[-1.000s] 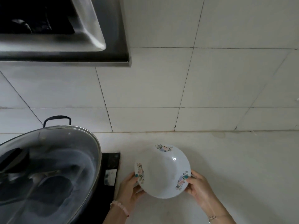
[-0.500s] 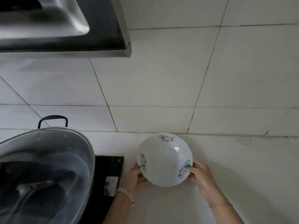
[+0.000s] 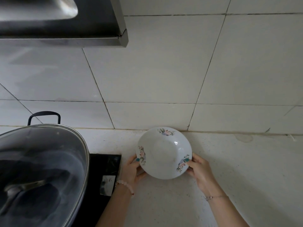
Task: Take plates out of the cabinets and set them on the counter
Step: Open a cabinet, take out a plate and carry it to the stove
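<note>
**Item 1. Deep plate** (image 3: 164,153): white, three floral decals on the rim. Held between both hands over the counter (image 3: 232,174), with its far edge close to the seam where the counter meets the tiled wall (image 3: 164,71). Whether its base touches the counter cannot be told.

**Item 2. Left hand** (image 3: 131,171): grips the plate's left rim, thumb on top beside a decal, fingers curled beneath. Teal nail polish. Beaded bracelet (image 3: 125,185) on the wrist.

**Item 3. Right hand** (image 3: 199,172): grips the opposite rim, thumb laid over the near-right decal, fingers tucked underneath. Thin chain bracelet (image 3: 213,197) on the wrist.

**Item 4. Black cooktop** (image 3: 105,163): just left of the left hand and set into the counter.

**Item 5. Large pan with glass lid** (image 3: 41,169): further left of the grip, on the cooktop. Steel-rimmed, with a black loop handle (image 3: 44,116) at its far side. The contents are dim behind the glass.

**Item 6. Range hood** (image 3: 62,22): steel, mounted high up and to the left of the grip.

**Item 7. Pale stain** (image 3: 243,138): on the counter, beyond and to the right of the right hand, near the wall seam.
</note>
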Available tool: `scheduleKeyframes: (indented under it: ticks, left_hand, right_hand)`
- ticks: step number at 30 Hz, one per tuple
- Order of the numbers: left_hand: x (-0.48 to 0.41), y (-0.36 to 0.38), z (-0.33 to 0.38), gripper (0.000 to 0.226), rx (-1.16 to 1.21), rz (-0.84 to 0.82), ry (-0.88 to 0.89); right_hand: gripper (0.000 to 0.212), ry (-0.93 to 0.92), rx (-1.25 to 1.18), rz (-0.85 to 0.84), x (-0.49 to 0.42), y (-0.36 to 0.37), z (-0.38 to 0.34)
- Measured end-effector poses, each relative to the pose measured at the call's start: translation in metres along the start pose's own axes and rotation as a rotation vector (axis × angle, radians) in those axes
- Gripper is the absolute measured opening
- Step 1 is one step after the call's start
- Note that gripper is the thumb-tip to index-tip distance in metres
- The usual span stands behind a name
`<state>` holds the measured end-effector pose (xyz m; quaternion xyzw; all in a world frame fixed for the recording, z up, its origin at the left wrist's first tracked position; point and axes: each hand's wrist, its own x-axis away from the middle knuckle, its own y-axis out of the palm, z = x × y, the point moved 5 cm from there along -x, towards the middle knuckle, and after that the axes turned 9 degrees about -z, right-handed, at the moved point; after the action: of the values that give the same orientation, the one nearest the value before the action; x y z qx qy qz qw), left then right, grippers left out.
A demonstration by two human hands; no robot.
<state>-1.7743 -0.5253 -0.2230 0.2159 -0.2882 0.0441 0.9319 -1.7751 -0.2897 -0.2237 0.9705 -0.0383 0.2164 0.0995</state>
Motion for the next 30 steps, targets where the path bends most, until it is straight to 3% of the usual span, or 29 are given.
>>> scheduleKeyframes:
  ticks: [7,19,25,30]
  left_hand:
    - [0.002,0.001,0.004,0.027,0.029,0.049,-0.001]
    - [0.018,0.002,0.016,0.022,-0.022,0.151,0.056]
    - [0.030,0.002,0.014,0.023,-0.049,0.062,-0.006]
    - [0.055,-0.002,0.019,0.028,-0.101,0.037,0.061]
  right_hand:
    - [0.028,-0.017,-0.020,0.008,0.000,0.003,-0.006]
    - [0.022,0.010,0.043,-0.002,0.005,0.006,-0.012]
    - [0.019,0.064,0.092,-0.017,0.020,0.001,-0.008]
    - [0.021,0.028,0.112,0.018,0.048,-0.009,-0.021]
